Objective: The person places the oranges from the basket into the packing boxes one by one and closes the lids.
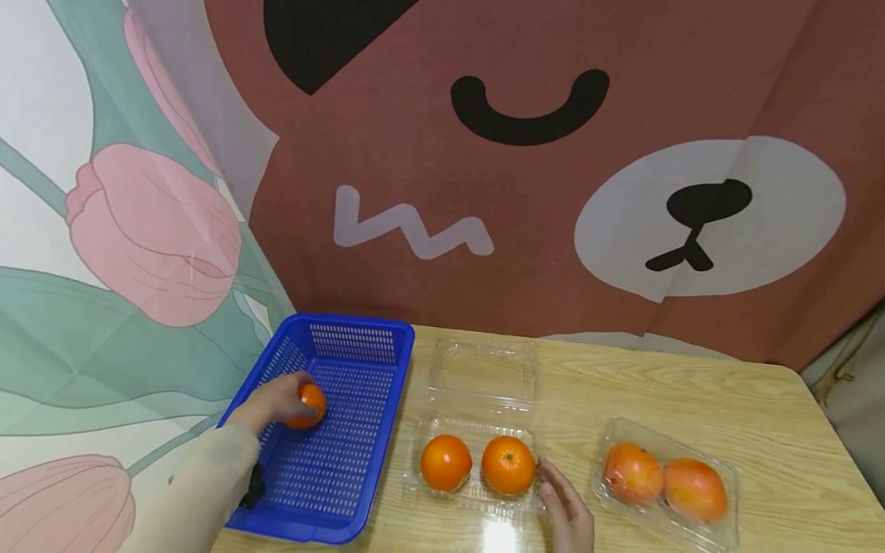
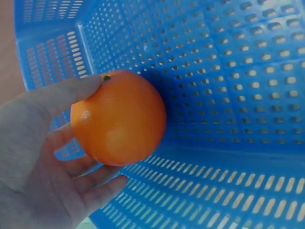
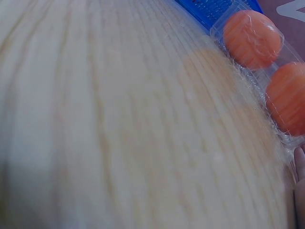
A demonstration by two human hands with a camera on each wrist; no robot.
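Inside the blue plastic basket [image 1: 344,438], my left hand [image 1: 283,399] grips an orange [image 2: 124,121], thumb by its small green stem spot and fingers curled beneath it. My right hand [image 1: 571,521] is at the right edge of an opened clear plastic clamshell [image 1: 476,500], its fingers extended and fingertips right at the rim. Two more oranges sit side by side in that clamshell, a left orange [image 1: 446,463] and a right orange [image 1: 508,465]. The clamshell's lid [image 1: 483,370] lies folded back toward the wall. Only the fingers of the right hand show at the right wrist view's edge.
To the right, a closed clear clamshell [image 1: 729,534] holds two orange fruits [image 1: 694,488] and lies at an angle on the wooden table [image 1: 801,462]. A printed cloth [image 1: 531,298] hangs behind the table. Something black [image 1: 254,488] shows at the basket's left side, below the left sleeve.
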